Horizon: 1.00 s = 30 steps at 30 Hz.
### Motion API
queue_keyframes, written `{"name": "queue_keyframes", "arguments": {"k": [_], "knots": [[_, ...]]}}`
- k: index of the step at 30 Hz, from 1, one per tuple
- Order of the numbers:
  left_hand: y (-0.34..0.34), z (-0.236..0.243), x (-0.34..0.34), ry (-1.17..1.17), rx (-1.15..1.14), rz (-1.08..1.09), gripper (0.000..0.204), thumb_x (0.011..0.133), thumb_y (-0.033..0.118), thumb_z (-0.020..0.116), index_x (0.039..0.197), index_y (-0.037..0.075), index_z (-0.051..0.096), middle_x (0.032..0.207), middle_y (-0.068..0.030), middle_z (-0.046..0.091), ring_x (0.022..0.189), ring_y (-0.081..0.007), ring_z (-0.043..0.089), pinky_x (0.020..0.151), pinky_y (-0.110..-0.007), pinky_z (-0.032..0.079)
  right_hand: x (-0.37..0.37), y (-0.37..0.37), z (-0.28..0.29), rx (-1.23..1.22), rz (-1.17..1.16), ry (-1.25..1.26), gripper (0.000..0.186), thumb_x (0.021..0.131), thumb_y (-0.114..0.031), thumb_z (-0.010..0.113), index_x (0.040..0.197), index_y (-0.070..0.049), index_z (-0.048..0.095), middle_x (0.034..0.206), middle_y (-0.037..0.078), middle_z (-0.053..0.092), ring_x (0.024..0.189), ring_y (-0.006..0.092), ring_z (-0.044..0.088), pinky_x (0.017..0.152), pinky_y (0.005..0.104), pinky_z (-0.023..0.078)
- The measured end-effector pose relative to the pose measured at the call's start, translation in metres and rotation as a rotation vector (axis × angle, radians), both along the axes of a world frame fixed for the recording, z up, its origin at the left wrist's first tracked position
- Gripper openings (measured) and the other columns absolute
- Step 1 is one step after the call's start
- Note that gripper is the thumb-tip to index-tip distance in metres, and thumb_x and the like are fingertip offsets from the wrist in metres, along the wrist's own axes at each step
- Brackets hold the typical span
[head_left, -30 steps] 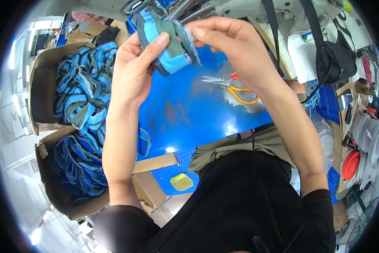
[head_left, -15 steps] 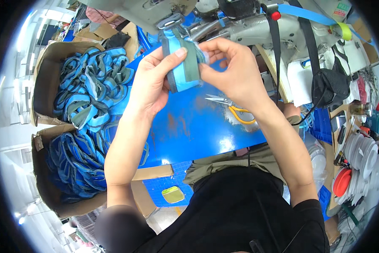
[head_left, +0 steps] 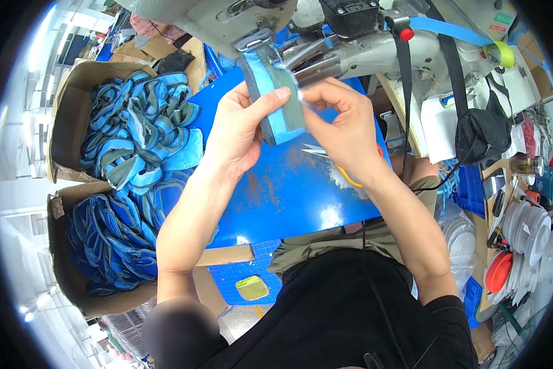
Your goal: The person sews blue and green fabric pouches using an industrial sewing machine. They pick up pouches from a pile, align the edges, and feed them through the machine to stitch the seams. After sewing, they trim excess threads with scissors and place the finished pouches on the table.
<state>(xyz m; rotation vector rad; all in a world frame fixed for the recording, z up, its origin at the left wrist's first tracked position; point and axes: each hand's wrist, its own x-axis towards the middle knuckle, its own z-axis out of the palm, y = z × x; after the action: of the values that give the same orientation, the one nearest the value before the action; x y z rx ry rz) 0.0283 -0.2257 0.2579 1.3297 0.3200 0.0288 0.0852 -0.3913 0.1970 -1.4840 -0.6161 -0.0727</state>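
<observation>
My left hand [head_left: 238,126] grips a striped fabric band [head_left: 282,101] in light blue, grey-green and dark grey, its thumb lying flat on the front. The band's upper end hangs close under the sewing machine head [head_left: 255,40]. At the band's right edge, my right hand [head_left: 344,123] has thumb and forefinger closed on the edge; whitish material shows there, too small to make out. Under my right wrist on the blue table [head_left: 270,206] lie scissors with yellow handles [head_left: 348,177], partly covered by the hand.
Two cardboard boxes stand at the left: the far one [head_left: 73,123] holds blue and grey fabric bands, the near one [head_left: 73,295] darker blue ones. Black straps [head_left: 405,92] and a black pouch [head_left: 482,135] hang at the right. White discs [head_left: 525,224] are stacked far right.
Both hands and the fabric band have shifted slightly right and nearer to me. My right hand now covers more of the scissors. The grip on the band stays.
</observation>
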Motion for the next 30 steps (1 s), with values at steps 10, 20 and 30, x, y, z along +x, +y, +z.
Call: {"name": "queue_keyframes", "arguments": {"k": [10, 20, 30], "knots": [[0.003, 0.000, 0.006, 0.004, -0.027, 0.005, 0.024, 0.091, 0.008, 0.078, 0.112, 0.003, 0.069, 0.103, -0.0065, 0.075, 0.089, -0.0139, 0.072, 0.079, -0.031, 0.060, -0.005, 0.007, -0.005, 0.081, -0.015, 0.095, 0.014, 0.084, -0.003, 0.077, 0.098, -0.001, 0.076, 0.086, 0.008, 0.073, 0.079, 0.0160, 0.072, 0.071, 0.0289, 0.055], [0.006, 0.005, 0.003, -0.095, 0.138, -0.014, 0.027, 0.093, 0.008, 0.077, 0.118, 0.001, 0.069, 0.106, -0.0060, 0.075, 0.089, -0.0111, 0.070, 0.081, -0.028, 0.057, -0.003, 0.018, 0.001, 0.189, -0.063, 0.183, 0.014, 0.088, -0.006, 0.078, 0.101, 0.000, 0.077, 0.088, 0.009, 0.077, 0.073, 0.0133, 0.072, 0.068, 0.0270, 0.055], [0.031, 0.002, 0.007, -0.164, 0.256, -0.150, 0.027, 0.095, 0.009, 0.077, 0.119, 0.000, 0.071, 0.106, -0.0085, 0.077, 0.092, -0.0119, 0.072, 0.085, -0.028, 0.057, 0.006, 0.009, -0.007, 0.353, 0.164, 0.425, 0.023, 0.096, -0.018, 0.075, 0.105, 0.003, 0.078, 0.088, 0.005, 0.075, 0.078, 0.0096, 0.067, 0.071, 0.0245, 0.055]]}}
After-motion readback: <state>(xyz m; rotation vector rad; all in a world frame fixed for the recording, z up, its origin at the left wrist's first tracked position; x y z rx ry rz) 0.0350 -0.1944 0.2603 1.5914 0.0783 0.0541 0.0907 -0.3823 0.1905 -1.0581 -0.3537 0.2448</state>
